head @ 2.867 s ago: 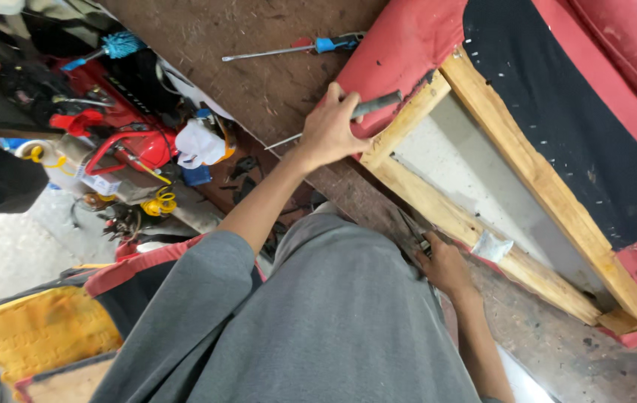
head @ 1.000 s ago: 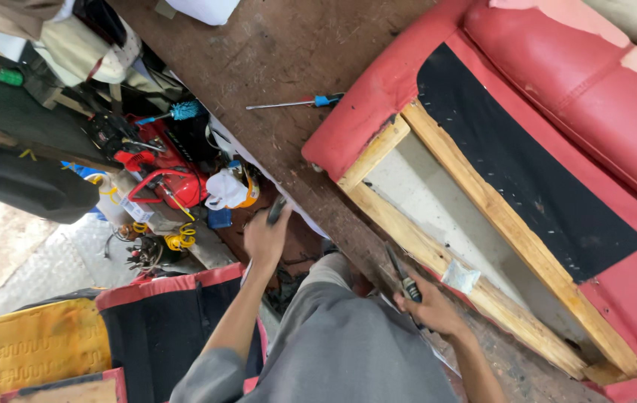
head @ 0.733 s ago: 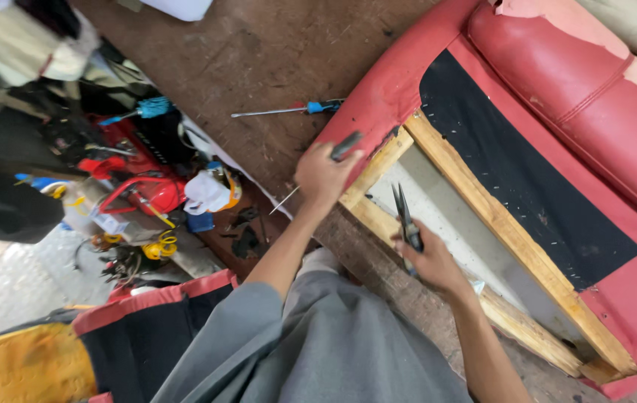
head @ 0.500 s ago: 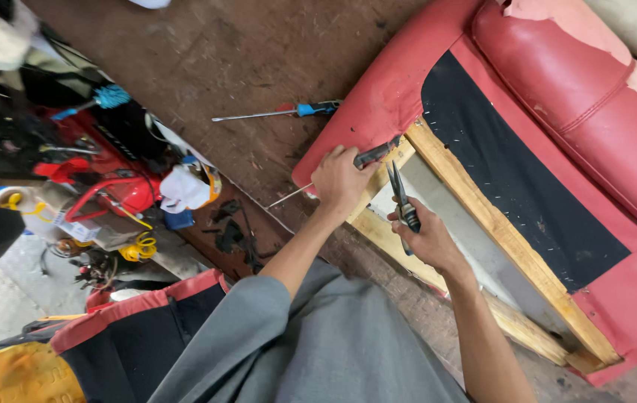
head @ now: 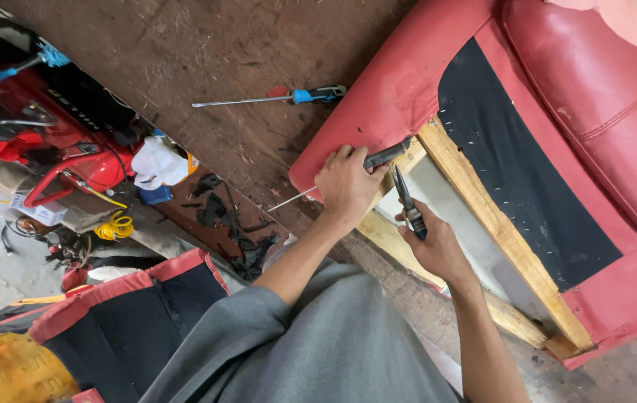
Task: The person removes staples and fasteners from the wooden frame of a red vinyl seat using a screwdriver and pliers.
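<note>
Gripping the pliers (head: 406, 203) in our right hand (head: 432, 246), fingers closed round the handles and tips aimed at the wooden frame (head: 483, 216), we work at the corner of the upturned red seat (head: 401, 82). Our left hand (head: 347, 183) clasps a dark-handled tool (head: 386, 156), its thin shaft jutting back past the wrist, and presses the red cover edge down. We judge it best to brace the cover firmly and keep the tips low against the wood. Farther off, a blue-handled screwdriver (head: 274, 96) lies on the brown surface (head: 206, 52).
</note>
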